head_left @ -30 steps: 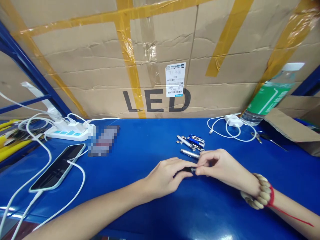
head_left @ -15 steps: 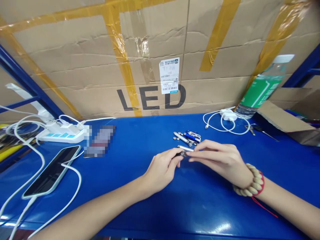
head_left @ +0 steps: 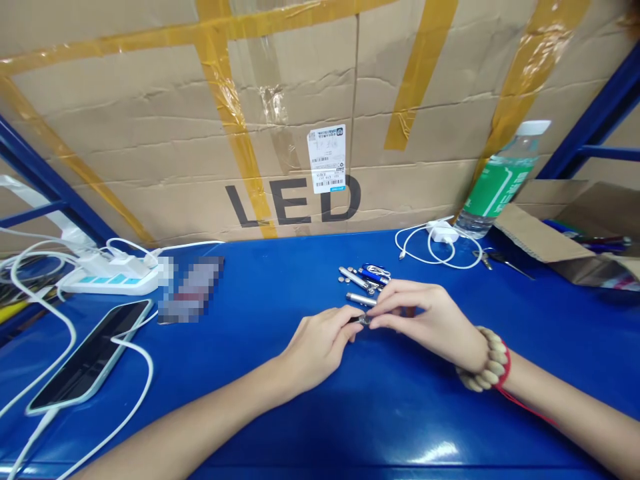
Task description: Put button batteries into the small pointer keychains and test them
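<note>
My left hand (head_left: 317, 343) is closed, thumb and fingers pinching a small dark-and-silver piece (head_left: 365, 320). From the other side, the fingertips of my right hand (head_left: 425, 317) close on the end of that same piece. Most of it is hidden by the fingers, so its kind does not show. Just behind the fingertips lies a silver metal tube (head_left: 359, 299). Farther back are another slim silver tube (head_left: 352, 276), a blue piece with a white cord (head_left: 371, 271) and several small round silver discs (head_left: 342, 279) like button cells.
A phone (head_left: 90, 357) on a white cable and a power strip (head_left: 120, 280) are at the left. Right of the small parts are a charger cable (head_left: 443, 232), a water bottle (head_left: 500, 187), keys (head_left: 484, 259) and an open carton (head_left: 540, 240). A large cardboard box (head_left: 165, 133) stands behind.
The view has shifted slightly. My right fingers have drawn closer together around the end of the small piece, and the silver tube behind now shows more clearly apart from them.
</note>
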`<state>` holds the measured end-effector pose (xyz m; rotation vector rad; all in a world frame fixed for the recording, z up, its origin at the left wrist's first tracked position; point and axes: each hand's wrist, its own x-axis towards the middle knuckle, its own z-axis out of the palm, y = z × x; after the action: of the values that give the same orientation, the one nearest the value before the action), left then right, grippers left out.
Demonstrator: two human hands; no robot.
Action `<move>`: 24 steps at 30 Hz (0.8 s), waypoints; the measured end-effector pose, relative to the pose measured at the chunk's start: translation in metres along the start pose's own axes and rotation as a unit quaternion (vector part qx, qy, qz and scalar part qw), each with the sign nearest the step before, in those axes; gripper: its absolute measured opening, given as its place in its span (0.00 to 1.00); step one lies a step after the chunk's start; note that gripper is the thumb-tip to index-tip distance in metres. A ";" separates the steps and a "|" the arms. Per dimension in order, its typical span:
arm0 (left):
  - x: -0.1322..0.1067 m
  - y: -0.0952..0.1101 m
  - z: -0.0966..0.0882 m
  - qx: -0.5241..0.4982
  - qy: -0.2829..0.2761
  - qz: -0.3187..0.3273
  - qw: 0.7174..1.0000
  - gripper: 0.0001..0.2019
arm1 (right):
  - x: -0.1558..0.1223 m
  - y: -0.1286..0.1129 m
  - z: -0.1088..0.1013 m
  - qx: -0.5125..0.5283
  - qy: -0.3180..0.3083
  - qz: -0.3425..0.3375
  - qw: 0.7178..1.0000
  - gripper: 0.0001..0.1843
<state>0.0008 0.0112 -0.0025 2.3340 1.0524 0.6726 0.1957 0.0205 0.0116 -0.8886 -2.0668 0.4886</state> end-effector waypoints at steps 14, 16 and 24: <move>-0.002 -0.004 0.003 -0.008 0.030 0.042 0.999 0.04 | 0.002 0.002 0.005 0.107 -0.087 0.196 0.971 0.12; -0.002 -0.007 0.004 -0.001 0.051 0.065 0.997 0.04 | 0.002 0.001 0.006 0.117 -0.087 0.202 0.968 0.13; -0.003 -0.011 0.008 0.014 0.130 0.141 0.981 0.05 | -0.001 -0.003 0.008 0.084 -0.019 0.093 0.992 0.08</move>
<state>-0.0019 0.0139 -0.0157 2.4941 0.8448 1.1016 0.1878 0.0173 0.0082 -0.9813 -1.9525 0.7748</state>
